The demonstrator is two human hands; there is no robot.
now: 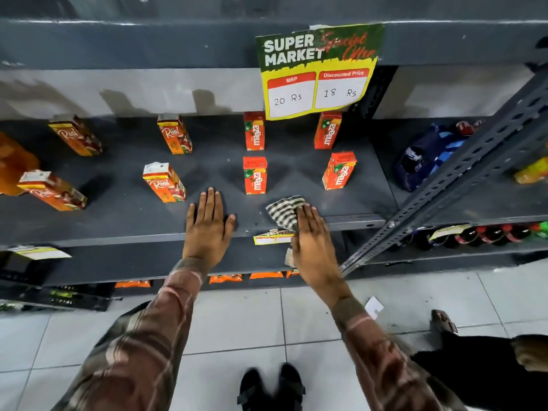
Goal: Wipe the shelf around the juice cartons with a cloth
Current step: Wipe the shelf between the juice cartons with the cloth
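Observation:
A dark grey shelf [124, 209] carries several upright juice cartons: red Maaza ones [255, 175] in the middle and right, orange Real ones [163, 182] to the left. My left hand [207, 223] lies flat and open on the shelf's front edge, just right of the near Real carton. My right hand [311, 241] presses a black-and-white striped cloth [284, 210] onto the shelf front, between the two near Maaza cartons. Part of the cloth is hidden under my palm.
A "Super Market" price sign [317, 69] hangs from the shelf above. A slotted metal upright [462, 179] slants at the right, with blue packets [427, 155] beyond it. Bottles [486, 234] sit on the lower shelf. Another person's foot [443, 321] stands on the tiled floor.

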